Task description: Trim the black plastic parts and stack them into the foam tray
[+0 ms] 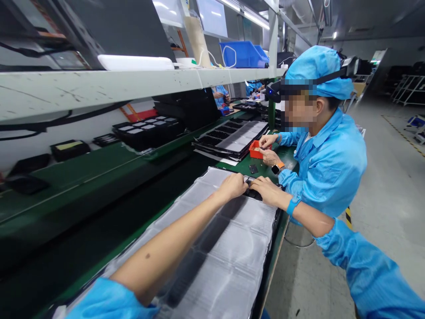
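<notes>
Both my arms reach out over a long tray (229,248) covered by translucent whitish sheeting with rectangular pockets. At its far end, my left hand (234,185) is closed, fingers curled at a small black part (252,191). My right hand (266,190), a blue band on its wrist, bends its fingers down over the same black part from the other side. The fingertips and much of the part are hidden, so its exact kind does not show. Just beyond my hands a small dark flat piece (253,169) lies on the green bench (242,167).
A co-worker (328,150) in blue sits close on the right, both hands at a red bin (256,149). More stacked trays (232,135) lie farther along. A dark conveyor strip (126,212) runs at left; a white shelf (133,84) hangs above it.
</notes>
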Demonstrator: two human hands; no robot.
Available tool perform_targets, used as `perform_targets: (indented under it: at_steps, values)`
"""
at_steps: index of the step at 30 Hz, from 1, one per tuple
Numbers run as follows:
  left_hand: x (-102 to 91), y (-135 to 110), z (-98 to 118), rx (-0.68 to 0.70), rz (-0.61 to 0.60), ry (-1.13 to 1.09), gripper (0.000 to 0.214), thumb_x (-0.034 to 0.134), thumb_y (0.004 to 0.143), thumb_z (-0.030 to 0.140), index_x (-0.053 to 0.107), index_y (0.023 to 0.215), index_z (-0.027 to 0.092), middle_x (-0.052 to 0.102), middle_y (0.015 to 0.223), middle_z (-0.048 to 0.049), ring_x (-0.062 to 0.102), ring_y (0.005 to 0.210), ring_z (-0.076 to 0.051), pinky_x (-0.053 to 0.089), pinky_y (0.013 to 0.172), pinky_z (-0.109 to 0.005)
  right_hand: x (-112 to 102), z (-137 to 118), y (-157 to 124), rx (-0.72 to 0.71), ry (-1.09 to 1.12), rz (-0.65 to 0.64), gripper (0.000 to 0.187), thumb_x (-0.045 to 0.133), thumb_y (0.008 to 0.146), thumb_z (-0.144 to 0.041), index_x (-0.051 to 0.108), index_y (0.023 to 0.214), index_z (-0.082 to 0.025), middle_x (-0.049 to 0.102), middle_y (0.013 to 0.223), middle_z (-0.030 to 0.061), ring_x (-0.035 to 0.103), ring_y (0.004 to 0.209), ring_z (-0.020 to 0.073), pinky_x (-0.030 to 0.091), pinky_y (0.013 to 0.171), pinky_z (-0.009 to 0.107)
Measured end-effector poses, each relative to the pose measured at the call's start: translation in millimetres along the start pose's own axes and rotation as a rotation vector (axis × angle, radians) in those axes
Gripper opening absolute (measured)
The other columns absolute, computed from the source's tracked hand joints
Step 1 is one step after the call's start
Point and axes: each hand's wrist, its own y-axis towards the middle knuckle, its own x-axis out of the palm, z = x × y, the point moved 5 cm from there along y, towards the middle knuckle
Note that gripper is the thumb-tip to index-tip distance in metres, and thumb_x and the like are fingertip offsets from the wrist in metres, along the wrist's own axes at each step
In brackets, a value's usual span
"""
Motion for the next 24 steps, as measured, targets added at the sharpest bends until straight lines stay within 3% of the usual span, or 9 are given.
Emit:
perform_targets:
  at_steps: [8,24]
  values:
    - [3.3,-10,8,0.01,-0.004,0.028,0.032,0.068,0.102,0.036,0.067,0.128,0.017,0.069,0.128,-0.0103,0.071,0.11,-0.026,0.061,0.094,-0.047,3,0,-2,-0.017,-0.009,0.021,0.044,0.052,0.091,0.009,0.071,0.124,-0.013,0.068,0.122,0.0139,0.051,0.116,0.0284,0.043,0.094,0.041]
    - [4.3,-10,10,0.066,-0.04,0.029,0.035,0.068,0.101,0.037,0.066,0.13,0.017,0.068,0.131,-0.0109,0.07,0.113,-0.027,0.06,0.096,-0.049,13,21,-11,0.061,0.036,0.099,0.047,0.058,0.088,0.008,0.071,0.127,-0.015,0.064,0.131,0.0124,0.052,0.116,0.0273,0.043,0.094,0.038]
